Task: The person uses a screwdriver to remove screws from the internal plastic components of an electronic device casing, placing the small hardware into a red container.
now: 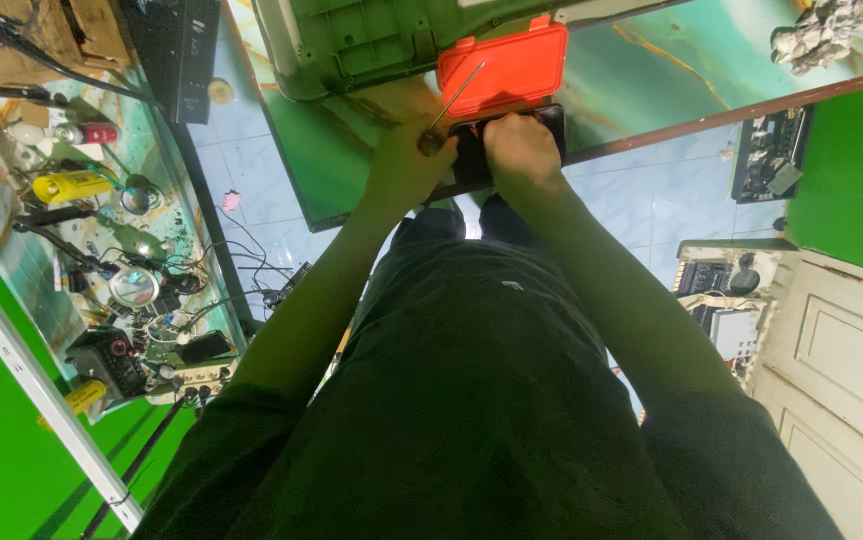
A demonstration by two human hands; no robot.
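Observation:
My left hand (406, 165) is closed around the handle of a screwdriver (456, 95), whose thin metal shaft points up and to the right over an orange plastic case (503, 65). My right hand (519, 150) presses down on a flat black device (554, 122) at the near edge of the teal marbled table (651, 70). The two hands are close together, nearly touching. The black device lies just in front of the orange case and is mostly hidden under my right hand. My dark shirt fills the bottom of the view.
A green plastic housing (351, 40) lies behind the orange case. A grey crumpled rag (821, 30) is at the far right of the table. The side bench on the left holds a yellow cylinder (71, 185), a magnifier (134, 287) and tangled wires. Circuit boards (766, 150) and a white door (841, 370) are on the right.

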